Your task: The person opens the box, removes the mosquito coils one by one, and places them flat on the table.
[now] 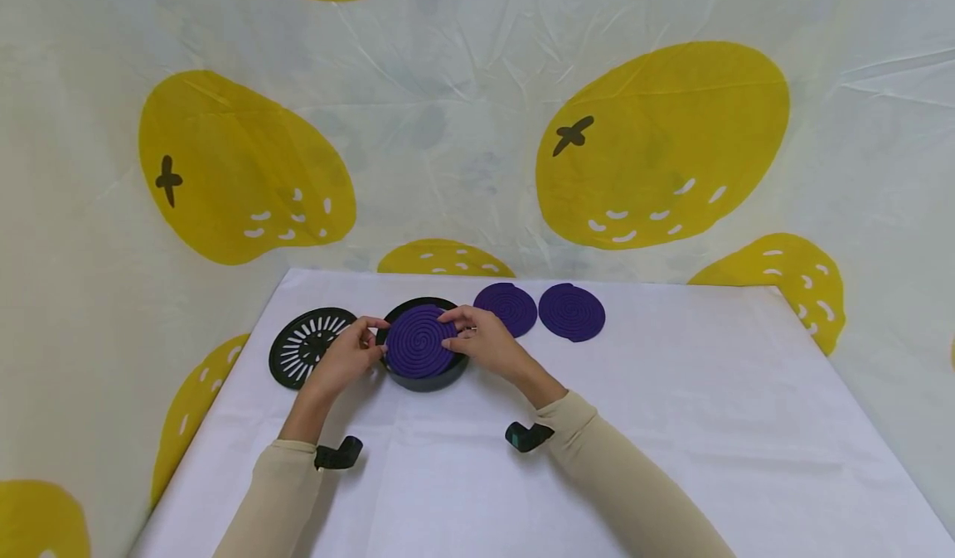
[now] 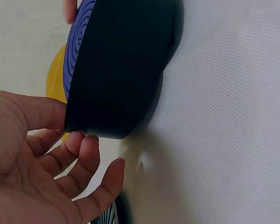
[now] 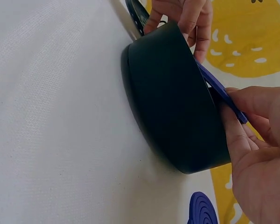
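A purple spiral mosquito coil (image 1: pixel 420 341) is held over the mouth of a dark round tin (image 1: pixel 425 381), its right side tilted up above the rim. My right hand (image 1: pixel 488 344) pinches the raised edge, thumb on one face and fingers on the other, as the right wrist view shows. On the opposite side my left hand (image 1: pixel 346 359) holds the coil's left edge with thumb and forefinger, right at the tin's rim. Its other fingers curl loosely beside the tin wall (image 2: pixel 116 70) in the left wrist view. The tin's inside is mostly hidden under the coil.
A black slotted lid (image 1: pixel 287 359) lies left of the tin, partly behind the left hand. To the right, two more purple coils, a nearer one (image 1: pixel 515 308) and a farther one (image 1: pixel 572 312), lie flat on the white tablecloth (image 1: pixel 671 425). A fruit-patterned curtain (image 1: pixel 462 152) hangs behind.
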Demonstrator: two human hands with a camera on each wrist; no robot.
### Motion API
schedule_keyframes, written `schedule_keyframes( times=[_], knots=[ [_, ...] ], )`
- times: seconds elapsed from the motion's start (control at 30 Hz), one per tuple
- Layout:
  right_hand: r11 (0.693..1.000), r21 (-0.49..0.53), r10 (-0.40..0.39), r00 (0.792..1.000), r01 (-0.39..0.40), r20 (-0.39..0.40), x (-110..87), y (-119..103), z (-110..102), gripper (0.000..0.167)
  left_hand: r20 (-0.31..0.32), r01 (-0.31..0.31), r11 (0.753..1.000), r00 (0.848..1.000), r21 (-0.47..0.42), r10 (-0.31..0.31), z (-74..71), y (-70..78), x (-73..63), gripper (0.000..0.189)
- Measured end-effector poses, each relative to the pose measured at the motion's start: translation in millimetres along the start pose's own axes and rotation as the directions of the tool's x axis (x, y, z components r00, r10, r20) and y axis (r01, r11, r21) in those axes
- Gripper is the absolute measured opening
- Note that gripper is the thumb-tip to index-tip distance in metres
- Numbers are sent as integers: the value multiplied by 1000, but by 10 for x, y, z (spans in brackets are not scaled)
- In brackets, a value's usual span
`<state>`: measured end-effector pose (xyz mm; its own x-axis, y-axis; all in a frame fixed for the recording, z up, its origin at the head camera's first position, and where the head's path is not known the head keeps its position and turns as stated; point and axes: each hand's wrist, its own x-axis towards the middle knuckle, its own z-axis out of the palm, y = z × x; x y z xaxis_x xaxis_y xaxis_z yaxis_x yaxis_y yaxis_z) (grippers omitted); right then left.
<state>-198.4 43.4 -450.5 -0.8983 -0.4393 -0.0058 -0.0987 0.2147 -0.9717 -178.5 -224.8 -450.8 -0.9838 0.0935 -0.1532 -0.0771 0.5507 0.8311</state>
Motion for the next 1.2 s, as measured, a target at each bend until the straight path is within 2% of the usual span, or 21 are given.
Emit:
schedule_keyframes(
  times=[0.67,0.77,0.9,1.0,1.2],
  knots=[
    [999,41,-18,999,16,46,-22,-10,-16,42,3,6,1000,1000,-2,-6,-2,-4,-22,40],
    [1000,12,-19,1000,19,20,-87,-137,-38,40,4,3,1000,1000,-5,-3,1,5,-21,41],
    [1000,23,-19,999,20,-51,-131,-150,-60,36,5,2,1000,1000,-6,-2,4,7,-17,41],
    [996,79,-26,995,34,-99,-124,-46,-84,35,4,3,1000,1000,-7,-3,3,0,-17,41],
    [984,168,-36,991,58,-131,-201,-16,-182,36,5,8,1000,1000,-12,-8,3,-4,-17,41]
  ],
)
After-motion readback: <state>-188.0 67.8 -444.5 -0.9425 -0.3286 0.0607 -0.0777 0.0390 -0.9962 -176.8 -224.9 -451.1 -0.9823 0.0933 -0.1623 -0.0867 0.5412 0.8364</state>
